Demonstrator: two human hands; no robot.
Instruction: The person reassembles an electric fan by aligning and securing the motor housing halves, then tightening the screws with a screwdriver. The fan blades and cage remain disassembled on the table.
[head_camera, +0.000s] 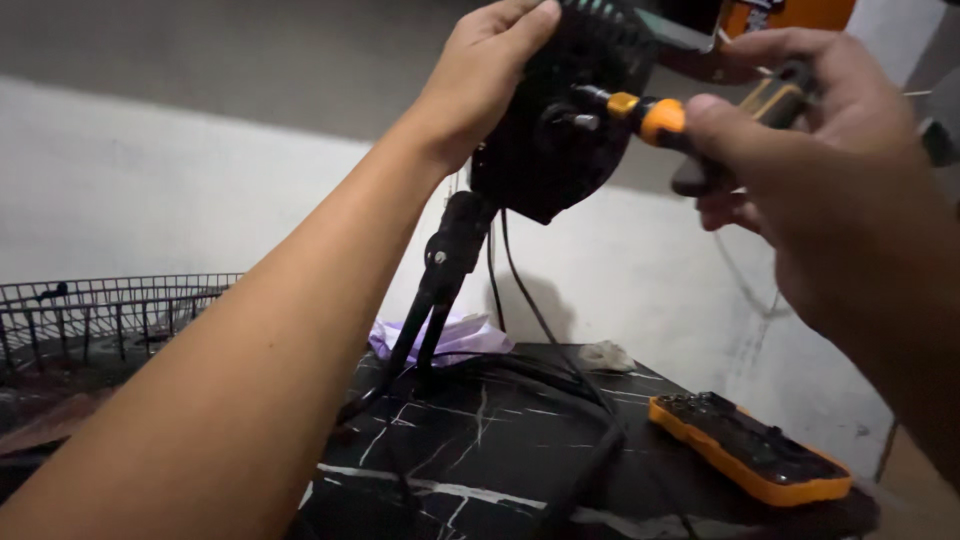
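You are holding the screwdriver (690, 125) nearly level up near the top of the view, its long axis running left to right and its tip pointing left into the back of the black fan motor housing (555, 140). Your right hand (800, 130) is curling closed around its orange-and-black handle. Your left hand (485, 70) is gripping the housing's upper left side, fingers wrapped over it, above the black marbled tabletop (480, 450).

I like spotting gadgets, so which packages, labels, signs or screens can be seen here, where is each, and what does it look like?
Flat rectangular orange-edged tray with a dark top: lies on the black marble-patterned table, lower right; whether it is a case or a device is unclear.
Orange object with a small printed patch: top edge, behind the right hand; mostly cut off.
No signs or lit screens.
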